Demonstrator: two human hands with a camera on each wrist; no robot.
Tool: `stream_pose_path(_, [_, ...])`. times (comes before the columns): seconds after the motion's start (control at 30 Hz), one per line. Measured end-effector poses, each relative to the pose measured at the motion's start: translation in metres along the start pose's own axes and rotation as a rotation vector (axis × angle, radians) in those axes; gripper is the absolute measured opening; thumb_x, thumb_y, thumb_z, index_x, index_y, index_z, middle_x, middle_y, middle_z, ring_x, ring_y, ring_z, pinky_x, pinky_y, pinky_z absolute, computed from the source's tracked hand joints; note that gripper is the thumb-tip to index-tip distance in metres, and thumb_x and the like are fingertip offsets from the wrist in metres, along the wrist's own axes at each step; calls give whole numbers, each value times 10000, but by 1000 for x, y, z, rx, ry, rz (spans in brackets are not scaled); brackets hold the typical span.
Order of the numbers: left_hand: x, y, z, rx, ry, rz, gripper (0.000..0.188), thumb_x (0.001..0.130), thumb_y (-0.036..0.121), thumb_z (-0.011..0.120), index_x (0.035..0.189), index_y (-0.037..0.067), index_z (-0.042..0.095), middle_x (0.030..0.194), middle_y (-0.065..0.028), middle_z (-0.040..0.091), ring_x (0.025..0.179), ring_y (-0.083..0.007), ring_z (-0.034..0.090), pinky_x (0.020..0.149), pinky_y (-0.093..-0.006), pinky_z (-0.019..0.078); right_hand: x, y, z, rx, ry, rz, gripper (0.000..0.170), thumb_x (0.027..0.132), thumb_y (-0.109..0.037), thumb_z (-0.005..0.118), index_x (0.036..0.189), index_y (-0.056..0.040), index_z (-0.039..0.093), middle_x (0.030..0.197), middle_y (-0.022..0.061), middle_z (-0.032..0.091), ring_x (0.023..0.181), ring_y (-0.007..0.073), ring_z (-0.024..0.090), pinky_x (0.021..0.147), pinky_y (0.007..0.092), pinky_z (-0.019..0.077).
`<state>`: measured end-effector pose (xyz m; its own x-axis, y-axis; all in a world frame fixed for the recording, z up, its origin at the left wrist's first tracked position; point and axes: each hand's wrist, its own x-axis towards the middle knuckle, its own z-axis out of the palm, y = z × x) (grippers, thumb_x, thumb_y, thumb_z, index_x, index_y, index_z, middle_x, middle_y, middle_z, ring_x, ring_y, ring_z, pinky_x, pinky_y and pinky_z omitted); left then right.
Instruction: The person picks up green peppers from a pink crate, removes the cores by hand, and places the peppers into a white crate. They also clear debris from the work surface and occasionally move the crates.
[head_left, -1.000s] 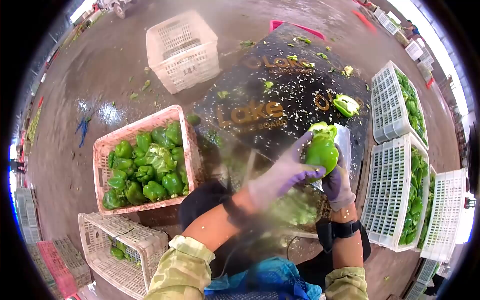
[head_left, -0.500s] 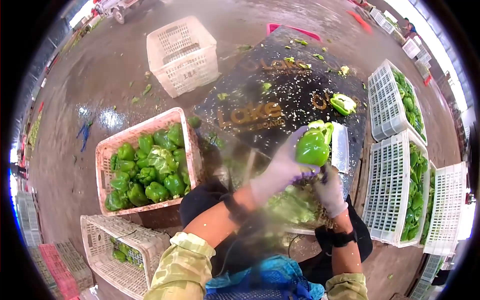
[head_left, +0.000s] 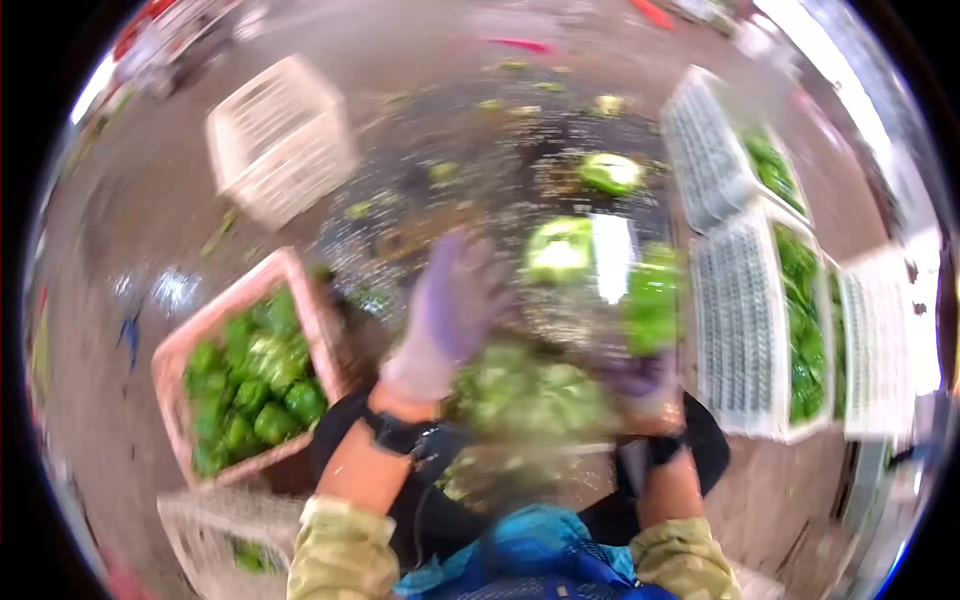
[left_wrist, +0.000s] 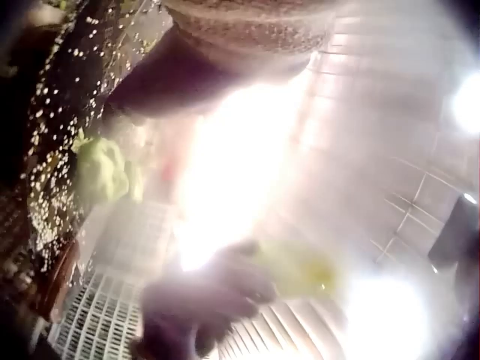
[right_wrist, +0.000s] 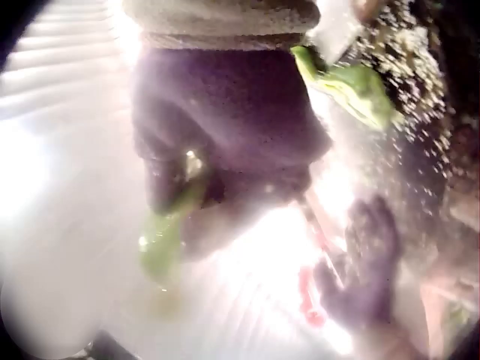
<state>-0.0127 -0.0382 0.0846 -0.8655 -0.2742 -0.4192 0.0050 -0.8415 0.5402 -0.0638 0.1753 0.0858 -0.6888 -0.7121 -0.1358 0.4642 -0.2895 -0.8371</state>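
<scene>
My left hand (head_left: 455, 300), in a white and purple glove, is held over the board with fingers spread and nothing in them. My right hand (head_left: 642, 375) grips a green bell pepper half (head_left: 653, 302); in the right wrist view its green flesh (right_wrist: 161, 247) pokes out below the curled purple fingers. Between the hands, a cut pepper half (head_left: 560, 250) lies with its pale inside up. Beside it is a broad shiny knife blade (head_left: 613, 257). Another cut pepper piece (head_left: 612, 173) lies farther back on the dark, seed-strewn board (head_left: 480, 150).
A pink-rimmed crate (head_left: 168, 375) of whole peppers stands at left. On the right, white crates (head_left: 745, 330) hold cut green pieces. A white crate (head_left: 285, 150) stands back left. Pale pepper scraps (head_left: 530, 390) are heaped near the knees, with another white crate (head_left: 225, 520) at lower left.
The pepper between my hands has come apart: one half lies on the board, the other moved right with my right hand. My left hand let go and swung left. The head view turned.
</scene>
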Motion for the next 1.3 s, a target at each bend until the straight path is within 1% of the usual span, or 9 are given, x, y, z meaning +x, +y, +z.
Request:
stream_pose_path(0.03, [36,-19,-48,-268,-714,-150,444,931,442,427,1290,187,479,1318,-86,487,1220,-254,463,1005,-512,359,3,6,7,-187,51,62,374,908,-237,546,1235,-59,513,1047,82,581,814,164,566,676,287,484])
stream_pose_path(0.17, [12,-34,-26,921,-565,225,500,926,431,442,1332,139,423,1280,-84,510,1147,-286,499,915,-491,440,11,-16,12,-257,202,323,636,835,-238,690,1341,-4,384,1215,125,557,1015,202,569,760,312,515])
stream_pose_path(0.3, [8,-21,-15,148,-139,-176,418,953,442,418,1266,182,511,1222,-68,560,1086,-285,559,859,-535,492,-11,-44,-59,-108,455,-30,525,844,-198,674,1281,-22,442,1151,110,581,971,210,585,749,300,519])
stream_pose_path(0.6, [12,-31,7,244,-78,-273,450,927,363,507,1315,140,460,1248,-76,499,1089,-250,522,940,-464,435,-64,-220,-309,324,1006,-709,245,885,-213,628,1016,-9,587,914,105,639,814,224,614,734,280,523])
stream_pose_path(0.73, [25,-40,10,194,-16,-263,394,911,319,517,1265,145,498,1250,-78,506,1099,-247,525,934,-511,447,-59,-230,-346,342,986,-265,381,896,-345,558,1148,-62,518,1062,108,580,914,268,559,818,373,479])
stream_pose_path(0.83, [30,-42,3,167,-14,-190,392,919,288,525,1279,139,481,1257,-80,501,1129,-273,507,965,-487,426,10,-183,-227,-604,1155,-434,532,885,-224,592,1351,-73,383,1152,108,557,1043,214,541,875,365,462])
stream_pose_path(0.97, [26,-39,-7,190,-28,-174,371,948,251,477,1295,121,462,1262,-69,497,1129,-261,504,954,-462,421,69,-79,-131,-912,189,-157,445,814,-70,637,1243,-70,520,1191,92,560,1119,227,532,924,331,446])
stream_pose_path(1.1, [21,-34,-14,183,-25,-163,399,953,252,464,1328,123,426,1297,-73,470,1150,-253,491,980,-455,401,104,-13,-54,-1964,-1,-269,473,711,-119,673,1165,-150,546,1181,102,559,1068,298,550,886,405,451])
stream_pose_path(1.3, [4,-21,-13,216,-107,-106,440,950,263,464,1359,116,395,1361,-71,425,1177,-239,467,994,-417,384,130,9,-34,-2026,17,115,477,720,-177,671,1172,-134,525,1145,126,560,1053,310,557,871,432,446])
